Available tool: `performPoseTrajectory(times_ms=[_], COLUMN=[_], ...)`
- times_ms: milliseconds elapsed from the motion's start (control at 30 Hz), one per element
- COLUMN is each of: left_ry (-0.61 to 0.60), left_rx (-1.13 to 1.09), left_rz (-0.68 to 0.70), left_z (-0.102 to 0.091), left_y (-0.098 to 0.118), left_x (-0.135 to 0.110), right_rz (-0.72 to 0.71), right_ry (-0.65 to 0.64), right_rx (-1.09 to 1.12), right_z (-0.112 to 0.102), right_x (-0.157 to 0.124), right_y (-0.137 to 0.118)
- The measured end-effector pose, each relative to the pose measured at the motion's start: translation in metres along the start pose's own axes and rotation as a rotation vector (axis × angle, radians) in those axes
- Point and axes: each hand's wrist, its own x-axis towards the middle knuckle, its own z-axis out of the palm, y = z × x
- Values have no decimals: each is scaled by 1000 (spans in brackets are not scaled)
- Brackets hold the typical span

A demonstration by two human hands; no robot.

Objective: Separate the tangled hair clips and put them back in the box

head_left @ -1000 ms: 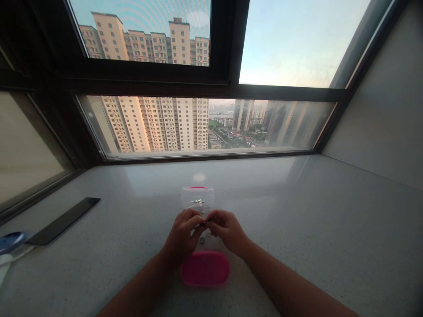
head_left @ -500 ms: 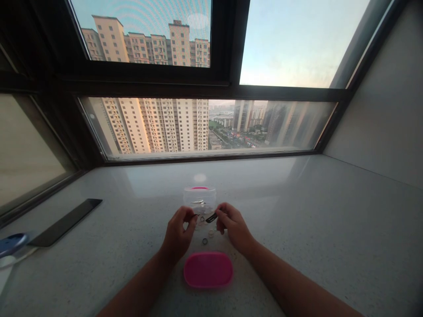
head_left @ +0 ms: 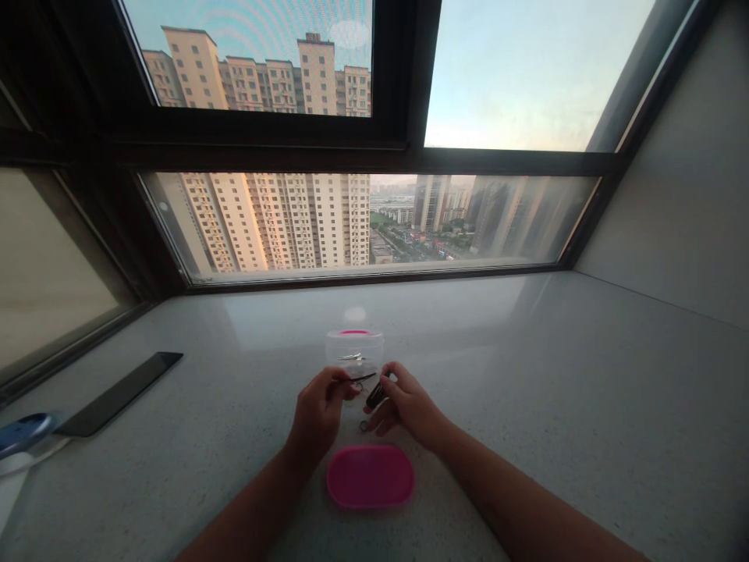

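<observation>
My left hand [head_left: 316, 410] is closed in a pinch on a thin dark strip [head_left: 363, 378], seen edge-on and pointing right; it looks like a hair clip. Fingers of my right hand [head_left: 409, 402] grip a black hair clip [head_left: 376, 395], tilted, with its lower end toward the left. A small ring [head_left: 359, 386] shows right by my left fingertips; whether they touch it I cannot tell. Another dark ring [head_left: 363, 426] lies on the counter beside my right fingertips. Just beyond both hands stands a clear plastic box [head_left: 333, 343] with silver clips [head_left: 353, 357] inside.
A pink oval lid [head_left: 370, 478] lies on the speckled counter [head_left: 527, 375] between my forearms. To the left are a long dark flat object [head_left: 122, 394] and a blue rounded item [head_left: 26, 433]. Window frames [head_left: 374, 279] border the back.
The strip in my left hand now points rightward and shows more of its length. My right hand has turned its clip steeper, and its lower fingers have come down near the ring.
</observation>
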Motion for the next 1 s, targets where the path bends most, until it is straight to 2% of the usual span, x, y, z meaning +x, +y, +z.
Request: performPoseTrajectory(times_ms=[133, 400, 600, 1000], left_ry=[-45, -68, -70, -42], left_rx=[-3, 89, 59, -72], left_rz=[-37, 35, -37, -129], left_z=[2, 2, 2, 5], left_y=[0, -3, -1, -1], left_x=[-4, -1, -2, -4], right_rz=[13, -93, -142, -238], right_ry=[1, -75, -120, -6], right_rx=[-1, -12, -37, -196], right_z=[1, -1, 0, -2], right_x=[0, 1, 0, 0], right_y=[0, 5, 5, 4])
